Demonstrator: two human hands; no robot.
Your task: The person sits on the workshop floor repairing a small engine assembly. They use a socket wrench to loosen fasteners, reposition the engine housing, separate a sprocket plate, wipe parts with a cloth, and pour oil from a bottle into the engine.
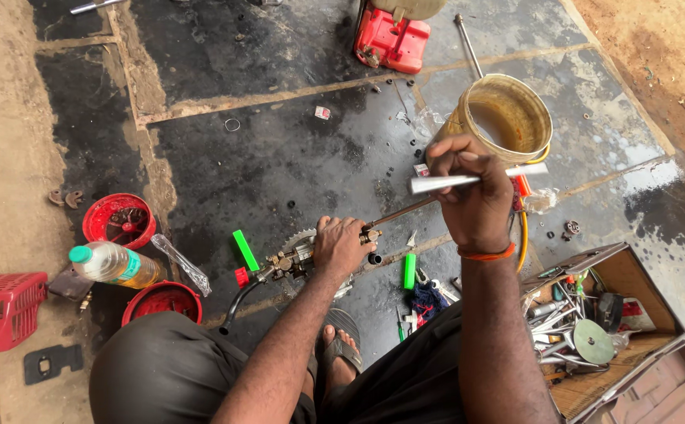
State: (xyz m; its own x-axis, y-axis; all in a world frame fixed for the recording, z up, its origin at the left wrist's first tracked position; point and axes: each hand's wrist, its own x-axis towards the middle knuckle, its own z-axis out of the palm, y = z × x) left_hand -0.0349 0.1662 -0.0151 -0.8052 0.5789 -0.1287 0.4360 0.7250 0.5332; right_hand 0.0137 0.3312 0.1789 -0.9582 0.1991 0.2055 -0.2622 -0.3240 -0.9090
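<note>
The work sits low at the centre of the view: a small brass pump assembly (295, 259) with a toothed wheel behind it lies on the dark, oily floor slabs (280, 157), and the left hand (341, 245) is closed down over its right end, pinning it in place. From that end a thin metal rod (401, 212) runs toward two o'clock, into the right hand (472, 196), which is clenched around a silvery bar-shaped tool (452, 183) held crosswise. Judging by this, the unit is partly stripped and a fastening at the rod end is being worked; whether it is going on or coming off I cannot tell. Much seems left: loose parts lie scattered, two red round covers (119, 220) at nine o'clock, a bottle of yellowish liquid (115, 263) beside them, a green-handled tool (410, 269) just right of the pump. A yellow tin (507, 118) stands at one o'clock, an open wooden toolbox (594, 330) at four o'clock.
</note>
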